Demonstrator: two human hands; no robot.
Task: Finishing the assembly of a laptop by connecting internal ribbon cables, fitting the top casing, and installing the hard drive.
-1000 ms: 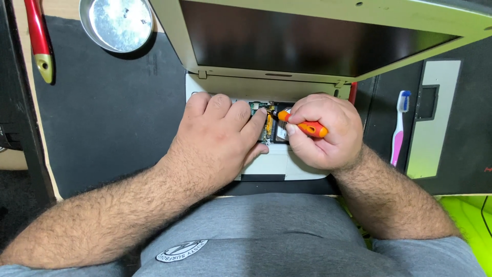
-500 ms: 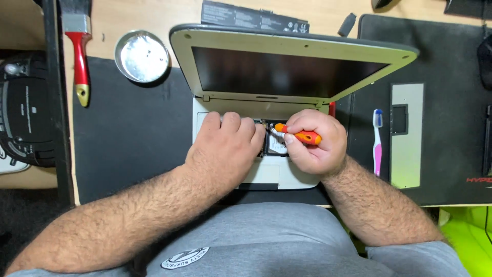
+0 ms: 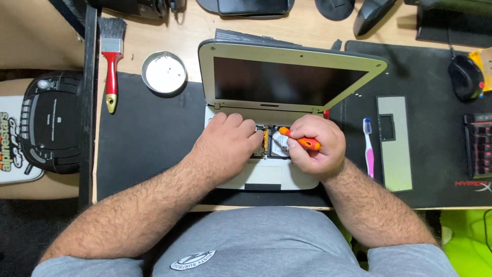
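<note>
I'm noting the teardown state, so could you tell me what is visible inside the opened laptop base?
Inside the laptop base, a gap between the left hand and right hand shows circuit board and a silvery part. The right hand holds an orange screwdriver. The hands cover the rest.

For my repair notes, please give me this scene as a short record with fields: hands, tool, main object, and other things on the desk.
Left hand: left hand rests flat on the laptop base
Right hand: right hand grips an orange screwdriver, tip towards the opened base
Main object: white laptop, lid open, screen dark
Left of laptop: round metal dish, red-handled brush
Right of laptop: toothbrush, grey cover panel, computer mouse
</note>
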